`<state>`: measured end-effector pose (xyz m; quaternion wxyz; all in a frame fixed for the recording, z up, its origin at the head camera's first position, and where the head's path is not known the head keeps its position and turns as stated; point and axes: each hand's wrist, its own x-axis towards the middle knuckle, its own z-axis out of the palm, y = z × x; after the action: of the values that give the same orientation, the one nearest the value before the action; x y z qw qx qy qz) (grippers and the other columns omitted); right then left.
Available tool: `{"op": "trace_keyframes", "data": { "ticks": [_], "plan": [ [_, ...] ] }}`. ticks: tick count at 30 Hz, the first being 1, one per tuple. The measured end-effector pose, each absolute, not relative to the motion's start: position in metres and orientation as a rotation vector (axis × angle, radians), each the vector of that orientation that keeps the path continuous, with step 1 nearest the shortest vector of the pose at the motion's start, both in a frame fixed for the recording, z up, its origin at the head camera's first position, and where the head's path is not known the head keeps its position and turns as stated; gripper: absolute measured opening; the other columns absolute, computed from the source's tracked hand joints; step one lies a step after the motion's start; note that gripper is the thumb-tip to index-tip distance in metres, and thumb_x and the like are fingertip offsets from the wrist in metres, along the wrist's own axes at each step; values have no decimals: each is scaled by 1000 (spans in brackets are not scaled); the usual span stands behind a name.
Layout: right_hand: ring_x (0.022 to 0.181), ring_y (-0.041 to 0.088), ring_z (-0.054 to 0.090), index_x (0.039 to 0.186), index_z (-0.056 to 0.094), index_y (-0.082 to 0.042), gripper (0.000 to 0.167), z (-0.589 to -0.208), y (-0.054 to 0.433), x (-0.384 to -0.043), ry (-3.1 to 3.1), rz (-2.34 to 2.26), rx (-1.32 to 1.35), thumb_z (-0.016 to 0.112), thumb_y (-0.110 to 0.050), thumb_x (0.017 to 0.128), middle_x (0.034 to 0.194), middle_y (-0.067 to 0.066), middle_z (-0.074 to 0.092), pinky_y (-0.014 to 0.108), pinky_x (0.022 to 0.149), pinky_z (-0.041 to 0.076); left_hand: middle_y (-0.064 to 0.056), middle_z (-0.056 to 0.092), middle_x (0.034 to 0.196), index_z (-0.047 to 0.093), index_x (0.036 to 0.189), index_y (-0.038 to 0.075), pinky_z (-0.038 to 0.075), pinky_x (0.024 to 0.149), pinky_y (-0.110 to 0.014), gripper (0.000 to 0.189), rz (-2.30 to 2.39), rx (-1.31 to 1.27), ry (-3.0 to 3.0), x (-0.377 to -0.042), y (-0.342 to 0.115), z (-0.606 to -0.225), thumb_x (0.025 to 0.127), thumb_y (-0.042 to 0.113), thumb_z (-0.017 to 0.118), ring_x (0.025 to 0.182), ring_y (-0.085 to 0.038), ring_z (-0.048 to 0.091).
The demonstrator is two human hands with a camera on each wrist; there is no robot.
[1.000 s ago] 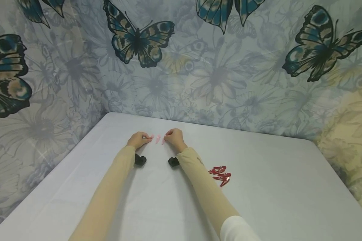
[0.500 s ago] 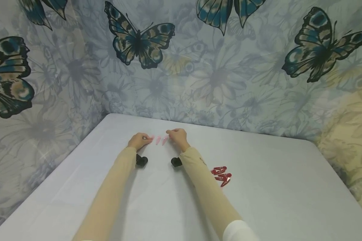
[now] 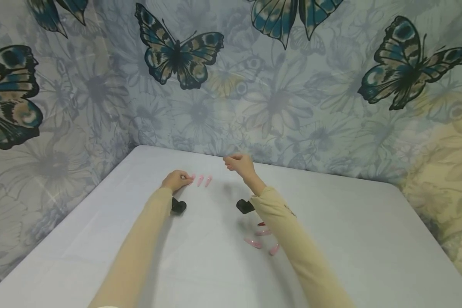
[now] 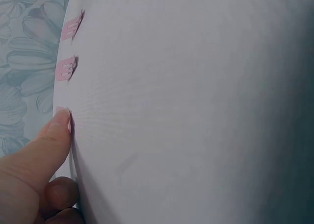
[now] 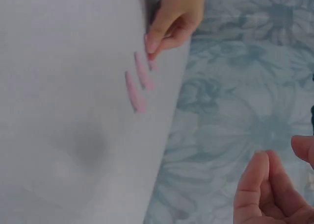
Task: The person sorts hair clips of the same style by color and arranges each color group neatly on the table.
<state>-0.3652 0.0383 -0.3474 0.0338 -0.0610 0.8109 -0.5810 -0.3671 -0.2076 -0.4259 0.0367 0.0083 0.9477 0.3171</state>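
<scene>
Pinching the leftmost pink snap clip (image 3: 193, 176) at the far part of the table (image 3: 200, 265), the left hand (image 3: 175, 180) had a narrow grip, thumb laid along the clip. Just beside it lay the middle pink clip (image 3: 200, 180) and the rightmost pink clip (image 3: 208, 181), side by side without touching. Both were slim teardrops tapering toward the near side, and the left wrist camera gave me narrow cut-outs in their broad ends. The table was white, smooth and faintly creased.

The right hand (image 3: 240, 166) hung in the air to the right of the row. Its grip was part-way apart and held nothing: two fingertips together, the thumb across a gap. On my right wrist feed, the picture's edges cut off that thumb and the lower hand. The pinched clip was mostly covered by the left thumb, so I saw only slivers of it.

Nearer lay a loose scatter of glossy pink clips (image 3: 253, 243) and a red clip (image 3: 262, 223). The tan right sleeve (image 3: 304, 244) stood in my way there, hiding part of the scatter; I could not tell how many clips lay behind it. Its small dark print was too fine to read. A black heart-shaped piece (image 3: 245, 206) jutted from that wrist. Behind rose a wall covering (image 3: 277, 102) of grey flowers and blue-and-brown butterflies (image 3: 177, 60), the topmost cropped.
</scene>
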Motion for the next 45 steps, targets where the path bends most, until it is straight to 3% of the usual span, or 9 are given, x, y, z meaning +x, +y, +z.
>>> {"op": "trace_keyframes", "data": {
  "ticks": [5, 10, 15, 19, 26, 32, 39, 45],
  "plan": [
    [72, 6, 61, 113, 67, 5, 33, -327, 49, -348, 2519, -1757, -276, 59, -20, 94, 103, 17, 72, 38, 90, 54, -21, 64, 124, 70, 99, 3, 44, 94, -50, 26, 992, 29, 2919, -366, -208, -429, 93, 27, 65, 107, -35, 57],
    [74, 10, 62, 110, 68, 5, 32, -316, 60, -326, 2524, -1725, -392, 61, -22, 94, 102, 19, 71, 26, 80, 54, -21, 63, 125, 70, 100, 3, 43, 97, -52, 27, 986, 28, 2919, -366, -208, -430, 94, 28, 64, 113, -38, 57],
    [78, 12, 63, 109, 69, 3, 29, -316, 77, -304, 2525, -1649, -494, 62, -21, 94, 107, 22, 70, 28, 80, 54, -20, 65, 120, 70, 99, 3, 43, 97, -51, 27, 995, 35, 2923, -369, -206, -431, 93, 29, 65, 110, -37, 57],
    [81, 15, 63, 108, 69, 2, 28, -321, 94, -291, 2535, -1603, -499, 63, -22, 94, 99, 14, 71, 28, 80, 54, -19, 66, 119, 70, 98, 3, 44, 94, -49, 27, 995, 35, 2919, -370, -206, -431, 93, 29, 65, 108, -35, 58],
    [77, 8, 60, 108, 67, 4, 29, -333, 130, -266, 2543, -1611, -503, 64, -21, 94, 86, -6, 67, 24, 75, 52, -19, 66, 102, 70, 97, 2, 43, 77, -39, 26, 995, 101, 2953, -371, -204, -426, 93, 28, 65, 84, -26, 51],
    [78, 15, 59, 108, 66, 4, 29, -355, 149, -246, 2467, -1637, -412, 64, -21, 93, 81, -9, 64, 28, 75, 51, -23, 63, 124, 70, 98, 1, 45, 91, -47, 26, 972, 58, 2935, -362, -208, -428, 94, 26, 64, 102, -34, 58],
    [79, 16, 62, 112, 62, 9, 37, -382, 163, -234, 2377, -1635, -356, 65, -21, 92, 85, -4, 67, 29, 75, 51, -22, 66, 115, 70, 98, 1, 45, 88, -47, 27, 993, 64, 2940, -363, -209, -426, 94, 27, 65, 96, -32, 57],
    [65, 5, 50, 110, 61, 13, 34, -411, 167, -227, 2278, -1614, -387, 63, -17, 93, 74, -5, 61, 21, 59, 44, -22, 64, 120, 70, 97, 1, 45, 93, -48, 27, 983, 57, 2923, -368, -207, -428, 94, 28, 64, 104, -35, 57]
  ]
}}
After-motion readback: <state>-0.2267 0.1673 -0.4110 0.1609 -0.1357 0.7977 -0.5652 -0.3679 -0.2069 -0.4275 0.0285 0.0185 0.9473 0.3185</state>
